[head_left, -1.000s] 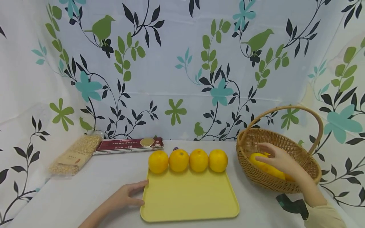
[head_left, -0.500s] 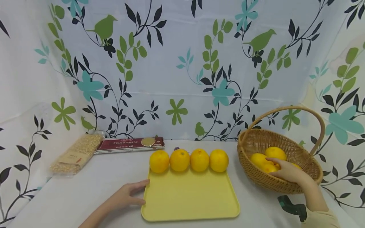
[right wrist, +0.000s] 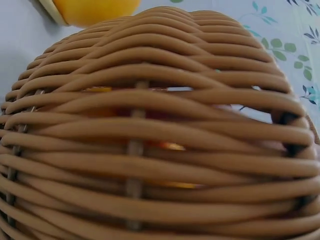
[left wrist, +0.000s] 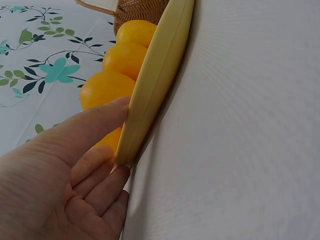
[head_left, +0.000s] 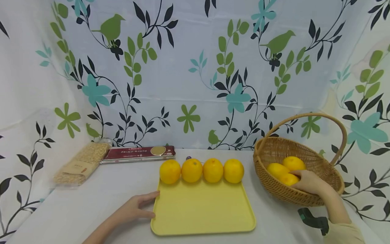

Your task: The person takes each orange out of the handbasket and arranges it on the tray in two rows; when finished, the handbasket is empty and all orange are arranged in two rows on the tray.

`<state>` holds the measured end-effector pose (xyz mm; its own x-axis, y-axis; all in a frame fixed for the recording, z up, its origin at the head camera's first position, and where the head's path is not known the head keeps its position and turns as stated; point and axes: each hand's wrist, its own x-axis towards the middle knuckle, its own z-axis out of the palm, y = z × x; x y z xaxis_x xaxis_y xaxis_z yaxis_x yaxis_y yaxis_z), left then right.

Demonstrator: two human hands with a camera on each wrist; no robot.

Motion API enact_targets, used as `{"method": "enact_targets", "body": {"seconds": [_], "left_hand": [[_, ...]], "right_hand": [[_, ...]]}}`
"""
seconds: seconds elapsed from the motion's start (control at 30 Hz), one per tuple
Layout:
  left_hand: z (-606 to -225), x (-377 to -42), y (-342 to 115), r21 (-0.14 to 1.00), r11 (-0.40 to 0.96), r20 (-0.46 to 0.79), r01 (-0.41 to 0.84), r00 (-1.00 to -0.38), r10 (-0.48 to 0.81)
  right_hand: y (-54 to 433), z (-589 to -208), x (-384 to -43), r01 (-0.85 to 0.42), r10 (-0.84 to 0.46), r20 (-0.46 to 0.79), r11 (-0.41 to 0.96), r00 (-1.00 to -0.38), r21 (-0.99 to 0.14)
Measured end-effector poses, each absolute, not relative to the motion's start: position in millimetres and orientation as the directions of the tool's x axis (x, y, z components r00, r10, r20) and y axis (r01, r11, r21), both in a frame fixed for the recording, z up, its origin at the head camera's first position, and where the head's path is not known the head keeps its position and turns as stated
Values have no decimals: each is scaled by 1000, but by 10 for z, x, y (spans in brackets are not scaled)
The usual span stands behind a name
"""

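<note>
"So, starting with the head view, where are the hands?"

"The left hand (head_left: 134,208) lies at the left edge of the yellow tray (head_left: 201,210), finger and thumb stretched out and touching it, not clenched. The right hand (head_left: 310,183) is inside the basket (head_left: 265,179), fingers against the front lemon (head_left: 288,179). I can't tell whether it grasps that or merely rests there; part of it is hidden."

"And the other fruit?"

"Two more lemons (head_left: 294,163) show in the basket, just beyond that one. Four oranges (head_left: 192,170) stand in a row at the tray's far end, side by side. The basket is to the right of the tray, apart from it."

"Anything farther back?"

"A spaghetti pack (head_left: 138,154) and a bag of grain (head_left: 82,166), both at the back left, before a patterned cloth (head_left: 189,67)."

"Now the left wrist view?"

"The tray shows edge-on, fingertips at its rim. The oranges are lined up beyond it, with part of the basket behind."

"And the right wrist?"

"Mostly wicker, close up. An orange peeks in at top left, by a corner of the tray. The fingers can't be made out there."
</note>
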<state>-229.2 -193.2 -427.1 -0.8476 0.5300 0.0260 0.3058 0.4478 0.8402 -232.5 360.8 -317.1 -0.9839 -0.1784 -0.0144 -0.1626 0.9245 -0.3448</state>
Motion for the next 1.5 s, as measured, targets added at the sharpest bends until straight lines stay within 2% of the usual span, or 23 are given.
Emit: {"method": "enact_targets", "body": {"seconds": [0.17,0.4,0.57,0.73,1.1,1.3,1.5], "left_hand": [[-4282,-2291,-1917,849,439,23,296,-849,529],[-4282,-2297,-1921,840,443,41,315,-850,525],[-4273,-2301,-1918,845,443,23,299,-849,528],[-4236,-2275,-1943,831,444,39,335,-831,555],[-4246,-2243,-1982,809,454,19,374,-788,616],[-4241,-2287,-1992,792,481,11,375,-798,603],[-4283,-2296,-1990,798,474,12,372,-796,605]], "right_hand": [[3621,-3165,-2286,-156,-148,52,912,-988,-378],[3596,-3118,-2226,-87,-21,146,883,-989,-462],[3555,-3028,-2157,-40,92,196,813,-976,-581],[3458,-2919,-2087,-68,134,235,721,-963,-690],[3103,-2830,-1977,-157,83,284,673,-955,-723],[2705,-2912,-2004,-300,-68,328,608,-942,-735],[2262,-3003,-2106,-417,-214,358,472,-909,-777]]}}
